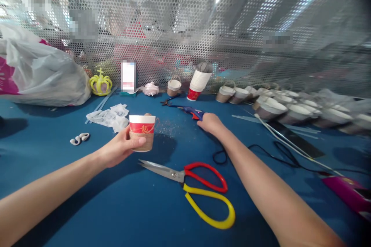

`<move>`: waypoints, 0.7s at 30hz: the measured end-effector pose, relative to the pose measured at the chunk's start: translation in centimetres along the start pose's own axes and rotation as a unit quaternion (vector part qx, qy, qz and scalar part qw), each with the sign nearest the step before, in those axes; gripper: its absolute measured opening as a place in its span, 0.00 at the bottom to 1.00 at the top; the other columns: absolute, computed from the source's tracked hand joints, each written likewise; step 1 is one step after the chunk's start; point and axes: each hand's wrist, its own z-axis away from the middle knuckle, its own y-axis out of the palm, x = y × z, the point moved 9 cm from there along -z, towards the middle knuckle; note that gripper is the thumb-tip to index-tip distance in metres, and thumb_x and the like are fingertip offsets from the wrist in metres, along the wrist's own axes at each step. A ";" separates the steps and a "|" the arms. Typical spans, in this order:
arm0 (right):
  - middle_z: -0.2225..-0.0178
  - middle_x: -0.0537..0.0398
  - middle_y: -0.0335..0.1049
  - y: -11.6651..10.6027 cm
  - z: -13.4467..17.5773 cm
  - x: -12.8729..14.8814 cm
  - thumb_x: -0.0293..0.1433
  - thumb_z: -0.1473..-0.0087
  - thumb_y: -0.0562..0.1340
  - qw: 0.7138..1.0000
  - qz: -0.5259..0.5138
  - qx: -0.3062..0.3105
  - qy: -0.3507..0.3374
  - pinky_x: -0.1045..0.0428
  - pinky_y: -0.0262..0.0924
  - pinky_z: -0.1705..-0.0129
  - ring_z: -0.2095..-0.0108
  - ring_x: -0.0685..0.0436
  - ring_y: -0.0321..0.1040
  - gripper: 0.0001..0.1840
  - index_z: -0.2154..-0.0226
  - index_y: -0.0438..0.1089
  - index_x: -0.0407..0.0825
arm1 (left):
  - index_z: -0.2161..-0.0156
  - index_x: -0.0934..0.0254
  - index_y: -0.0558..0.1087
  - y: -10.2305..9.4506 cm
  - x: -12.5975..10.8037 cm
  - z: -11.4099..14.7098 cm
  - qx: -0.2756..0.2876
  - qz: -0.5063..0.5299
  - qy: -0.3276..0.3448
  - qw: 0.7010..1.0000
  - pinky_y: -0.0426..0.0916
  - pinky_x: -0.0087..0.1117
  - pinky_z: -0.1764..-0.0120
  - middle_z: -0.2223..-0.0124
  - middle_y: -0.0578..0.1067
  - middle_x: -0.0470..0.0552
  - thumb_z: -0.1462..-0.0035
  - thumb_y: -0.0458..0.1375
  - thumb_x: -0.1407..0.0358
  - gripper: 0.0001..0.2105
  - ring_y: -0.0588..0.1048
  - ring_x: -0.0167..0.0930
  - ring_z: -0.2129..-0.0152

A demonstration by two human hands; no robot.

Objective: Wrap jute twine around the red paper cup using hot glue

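My left hand (118,147) is wrapped round a paper cup (142,128), held upright above the blue table. The cup has a white rim and a red band with gold marks; brown twine winds round its lower part. Farther off, my right hand (213,122) is closed on the rear of a blue glue gun (188,110) with a red trigger. The gun's nozzle points left, and my fingers' far side is hidden. Between my forearms lie scissors (174,175), with one red and one yellow handle loop, blades slightly apart.
Twine-wrapped cups (301,112) line the right back, near a dark phone-like slab (295,137) and cables. Behind stand stacked paper cups (199,83) and a small basket (174,87). Leftward are crumpled white lace (111,116), a yellow crown (100,83) and a plastic bag (43,69).
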 end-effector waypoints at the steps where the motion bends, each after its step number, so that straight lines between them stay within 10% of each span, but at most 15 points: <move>1: 0.52 0.48 0.64 0.1 -0.1 -0.2 0.35 0.43 0.58 1.000 -0.018 0.003 0.005 0.44 0.64 0.57 0.56 0.43 0.66 0.17 0.52 0.64 0.47 | 0.56 0.65 0.69 -0.1 0.2 -0.2 0.000 0.011 -0.009 1.000 0.67 0.33 0.58 0.59 0.75 0.53 0.59 0.68 0.63 0.22 0.74 0.34 0.62; 8: 0.53 0.48 0.65 -1.1 0.3 -0.2 0.35 0.43 0.57 0.968 -0.250 -0.008 -0.003 0.44 0.64 0.58 0.58 0.44 0.67 0.18 0.52 0.63 0.45 | 0.60 0.67 0.71 -0.2 1.7 -1.3 -0.010 0.072 -0.072 0.995 0.70 0.34 0.62 0.62 0.76 0.56 0.53 0.62 0.64 0.13 0.76 0.35 0.66; 15: 0.79 0.58 0.65 -4.5 6.9 3.4 0.29 0.54 0.62 0.855 -0.507 0.007 -0.107 0.53 0.64 0.73 0.77 0.51 0.65 0.04 0.74 0.65 0.46 | 0.58 0.66 0.70 0.3 0.9 -2.2 -0.013 0.041 0.007 0.999 0.68 0.31 0.67 0.63 0.76 0.54 0.57 0.64 0.64 0.19 0.75 0.34 0.69; 21: 0.57 0.50 0.71 -2.2 12.2 9.1 0.32 0.59 0.66 0.731 -0.637 0.177 -0.169 0.53 0.65 0.73 0.70 0.48 0.71 0.12 0.69 0.68 0.47 | 0.53 0.65 0.68 0.9 0.4 -1.6 0.011 0.001 0.055 0.998 0.65 0.35 0.59 0.58 0.75 0.55 0.60 0.66 0.64 0.26 0.73 0.36 0.62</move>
